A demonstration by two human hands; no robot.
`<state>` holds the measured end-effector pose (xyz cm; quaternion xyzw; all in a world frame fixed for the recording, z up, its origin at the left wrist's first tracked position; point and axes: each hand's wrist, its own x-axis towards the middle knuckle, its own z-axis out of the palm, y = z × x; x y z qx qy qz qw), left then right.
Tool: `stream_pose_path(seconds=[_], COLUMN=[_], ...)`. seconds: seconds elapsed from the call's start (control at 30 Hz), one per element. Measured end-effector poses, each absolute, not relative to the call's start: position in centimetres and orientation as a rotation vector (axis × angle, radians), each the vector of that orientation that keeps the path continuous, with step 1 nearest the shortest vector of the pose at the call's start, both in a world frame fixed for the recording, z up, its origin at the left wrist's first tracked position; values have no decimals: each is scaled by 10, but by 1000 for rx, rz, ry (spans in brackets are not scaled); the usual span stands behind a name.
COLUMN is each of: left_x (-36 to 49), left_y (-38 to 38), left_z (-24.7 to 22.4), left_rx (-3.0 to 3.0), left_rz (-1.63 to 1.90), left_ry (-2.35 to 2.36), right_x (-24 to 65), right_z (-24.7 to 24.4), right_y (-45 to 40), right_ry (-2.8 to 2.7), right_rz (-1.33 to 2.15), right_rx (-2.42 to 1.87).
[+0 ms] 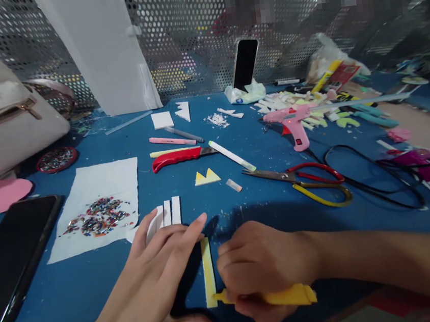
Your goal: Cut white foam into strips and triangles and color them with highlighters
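Observation:
A narrow strip [209,274], coloured yellow, lies upright in view on the blue table between my hands. My right hand [262,266] is wrapped round a yellow marker [286,296], its tip touching the strip's lower right edge. With fingers spread, my left hand [156,275] rests left of the strip, its index fingertip near the strip's top end. Several white strips [176,210] show just beyond the left fingers, partly hidden. Farther forward sits a small white and yellow zigzag piece [207,176].
Scissors [293,176], a red-handled knife [178,157], markers and a pink glue gun [291,122] with a black cable lie ahead. On the left are a paper sheet [105,177] with shiny bits, a black phone [13,254] and a bag [6,116]. Another phone [246,64] stands behind.

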<state>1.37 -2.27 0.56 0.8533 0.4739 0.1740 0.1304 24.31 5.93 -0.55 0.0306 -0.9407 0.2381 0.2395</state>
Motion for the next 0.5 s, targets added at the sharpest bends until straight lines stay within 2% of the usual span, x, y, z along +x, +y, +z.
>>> stream_pose_path(seconds=[0.1, 0.2, 0.33, 0.5], left_x=[13, 13, 13, 13], left_y=[-23, -23, -23, -23], left_z=[4, 3, 5, 5], left_rx=[2494, 2484, 2476, 2468], left_rz=[514, 511, 498, 496], left_ry=[1376, 1380, 1382, 1377], right_x=[244, 243, 241, 241], right_z=[-7, -7, -6, -5], right_y=[61, 63, 62, 56], right_ry=[-2547, -2492, -2507, -2541], right_rz=[761, 839, 680, 525], right_rx=[154, 50, -118, 14])
